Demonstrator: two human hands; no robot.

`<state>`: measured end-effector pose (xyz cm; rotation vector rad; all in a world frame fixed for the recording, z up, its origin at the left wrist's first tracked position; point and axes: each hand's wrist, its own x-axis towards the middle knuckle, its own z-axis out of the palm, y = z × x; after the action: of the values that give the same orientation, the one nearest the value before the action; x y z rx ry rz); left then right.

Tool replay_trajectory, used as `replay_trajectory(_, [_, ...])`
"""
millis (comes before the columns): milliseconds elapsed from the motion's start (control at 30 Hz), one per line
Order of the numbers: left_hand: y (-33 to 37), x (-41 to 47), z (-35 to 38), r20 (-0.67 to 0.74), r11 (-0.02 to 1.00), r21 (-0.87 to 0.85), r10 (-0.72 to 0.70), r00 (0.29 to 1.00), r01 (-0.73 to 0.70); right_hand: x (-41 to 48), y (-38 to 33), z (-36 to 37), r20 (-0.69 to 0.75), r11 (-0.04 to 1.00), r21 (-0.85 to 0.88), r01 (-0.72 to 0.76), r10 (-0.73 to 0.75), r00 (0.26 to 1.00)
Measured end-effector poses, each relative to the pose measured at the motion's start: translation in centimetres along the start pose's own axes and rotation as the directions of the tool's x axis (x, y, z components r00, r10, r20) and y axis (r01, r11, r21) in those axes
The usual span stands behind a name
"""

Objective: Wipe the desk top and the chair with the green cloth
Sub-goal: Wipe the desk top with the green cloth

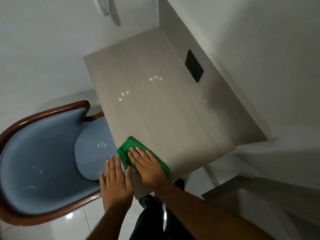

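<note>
The grey desk top [155, 104] runs from the wall toward me. Near its front left corner lies the folded green cloth [128, 146], with my right hand [147, 167] pressed flat on it, fingers spread. My left hand [116, 182] hovers flat and empty just left of the desk edge, over the chair's seat. The chair [43, 153] has blue upholstery and a dark wooden frame, and stands left of the desk, partly tucked under it.
A black socket plate [194, 65] sits in the desk's raised back panel on the right. A white coiled phone cord [102, 6] hangs on the wall at the top. My dark trousers and shoe show below the desk's front edge, on glossy floor tiles [72, 220].
</note>
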<state>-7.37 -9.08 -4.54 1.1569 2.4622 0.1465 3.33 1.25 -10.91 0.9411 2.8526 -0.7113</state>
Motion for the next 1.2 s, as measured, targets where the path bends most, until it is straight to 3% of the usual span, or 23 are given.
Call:
replay_trajectory(100, [-0.1, 0.3, -1.0, -0.045, 1.0, 0.017, -0.009, 0.999, 0.009, 4.5, 2.6, -2.9, 0.061, 0.988, -0.094, 0.12, -0.114, 0.992])
replay_trajectory(167, [0.0, 0.6, -1.5, -0.07, 1.0, 0.022, -0.013, 0.997, 0.014, 7.5, 5.3, -5.5, 0.043, 0.989, -0.089, 0.117, -0.114, 0.993])
replay_trajectory(300, [-0.2, 1.1, -1.7, -0.052, 0.998, 0.059, 0.003, 0.999, 0.0, 11.1, 13.1, -10.9, -0.1, 0.987, -0.048, -0.154, 0.149, 0.984])
replay_trajectory(467, [0.7, 4.0, -0.2, 0.012, 0.999, 0.026, -0.047, 0.999, 0.047, 8.8, 21.5, -13.7, -0.227, 0.842, 0.058, -0.537, 0.535, 0.814])
replay_trajectory(600, [1.6, 7.2, 0.1, 0.025, 0.996, -0.055, -0.065, 0.998, 0.067, 4.3, 19.2, -11.2, -0.251, 0.753, 0.061, -0.655, 0.647, 0.72])
replay_trajectory(700, [1.8, 9.5, -0.3, -0.013, 0.978, -0.15, -0.148, 0.989, 0.144, 1.8, 13.7, -8.0, -0.207, 0.836, 0.041, -0.547, 0.543, 0.814])
replay_trajectory(800, [1.5, 11.8, -1.0, -0.089, 0.942, -0.283, -0.214, 0.973, 0.182, 1.9, 7.9, -4.3, -0.079, 0.946, -0.052, -0.32, 0.316, 0.946])
replay_trajectory(867, [1.3, 13.3, -1.4, -0.13, 0.928, -0.329, -0.226, 0.965, 0.173, 4.2, 5.6, -3.1, -0.004, 0.978, -0.136, -0.155, 0.156, 0.988])
replay_trajectory(1067, [0.4, 16.6, -2.1, -0.172, 0.926, -0.346, -0.223, 0.96, 0.153, 16.8, 3.6, -3.5, 0.074, 0.974, -0.168, 0.149, -0.138, 0.988])
replay_trajectory(1200, [-0.4, 18.9, -1.9, -0.154, 0.927, -0.329, -0.24, 0.958, 0.18, 26.7, 4.1, -6.0, 0.009, 0.982, -0.104, 0.155, -0.155, 0.988])
